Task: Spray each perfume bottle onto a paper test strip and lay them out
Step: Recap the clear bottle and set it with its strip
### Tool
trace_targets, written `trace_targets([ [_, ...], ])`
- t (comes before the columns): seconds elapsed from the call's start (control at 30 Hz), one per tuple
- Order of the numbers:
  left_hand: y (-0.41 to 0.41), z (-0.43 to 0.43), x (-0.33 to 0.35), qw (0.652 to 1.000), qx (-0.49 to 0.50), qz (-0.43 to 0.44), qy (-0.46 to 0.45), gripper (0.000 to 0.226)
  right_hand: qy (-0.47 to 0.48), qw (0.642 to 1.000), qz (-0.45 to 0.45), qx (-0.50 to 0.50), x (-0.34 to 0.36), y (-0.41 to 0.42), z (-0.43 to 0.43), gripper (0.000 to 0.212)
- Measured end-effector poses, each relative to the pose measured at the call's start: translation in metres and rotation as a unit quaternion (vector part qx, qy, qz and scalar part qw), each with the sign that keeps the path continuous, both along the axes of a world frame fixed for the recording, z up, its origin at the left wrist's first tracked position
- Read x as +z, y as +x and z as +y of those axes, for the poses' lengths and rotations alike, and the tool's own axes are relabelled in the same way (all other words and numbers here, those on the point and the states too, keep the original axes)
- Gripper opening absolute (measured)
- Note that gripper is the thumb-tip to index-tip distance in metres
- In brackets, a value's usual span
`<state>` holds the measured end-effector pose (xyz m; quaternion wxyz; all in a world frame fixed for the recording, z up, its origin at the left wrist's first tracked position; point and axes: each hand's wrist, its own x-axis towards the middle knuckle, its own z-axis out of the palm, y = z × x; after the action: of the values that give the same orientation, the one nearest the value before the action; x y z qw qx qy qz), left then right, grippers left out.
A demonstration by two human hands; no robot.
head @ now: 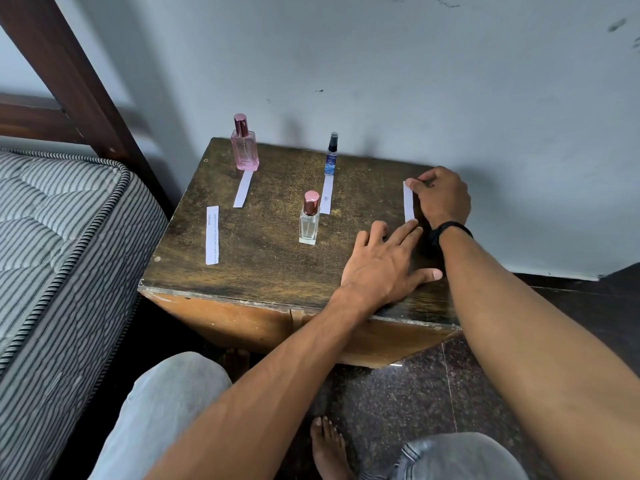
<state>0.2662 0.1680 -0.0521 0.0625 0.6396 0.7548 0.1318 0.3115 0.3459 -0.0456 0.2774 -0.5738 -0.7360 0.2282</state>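
The laying-out step seems in hand: a paper strip [409,202] lies right of centre on the wooden table [263,258]. The right hand [445,199] pinches its upper end with curled fingers. The left hand [382,268] lies flat, straight fingertips pressing its lower end. Next, probably: let go and bring the clear bottle [309,221] (mid-frame, well apart) to the strip's head.

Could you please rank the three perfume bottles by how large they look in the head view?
1. pink bottle
2. clear bottle, close behind; it stands nearer the camera, so unsure
3. slim blue spray bottle
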Motion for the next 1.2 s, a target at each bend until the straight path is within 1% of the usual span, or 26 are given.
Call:
trace_targets([
  [0.37,0.0006,0.0016,0.0000,1.000,0.010,0.004,-0.004,0.088,0.011,1.000,-0.001,0.012,-0.0018,0.0015,0.0014,0.028],
  [0.6,0.0008,0.0021,-0.0001,1.000,0.014,0.002,-0.001,0.089,0.015,1.000,-0.006,0.015,-0.0019,0.0019,0.0028,0.023],
  [0.93,0.0016,0.0024,-0.0001,1.000,0.015,0.002,-0.002,0.089,0.022,1.000,-0.013,0.016,-0.0055,0.0016,0.0046,0.024],
  [1.2,0.0012,0.0023,0.0005,1.000,0.016,0.000,-0.003,0.089,0.013,1.000,-0.007,0.013,-0.0048,0.0021,0.0051,0.024],
])
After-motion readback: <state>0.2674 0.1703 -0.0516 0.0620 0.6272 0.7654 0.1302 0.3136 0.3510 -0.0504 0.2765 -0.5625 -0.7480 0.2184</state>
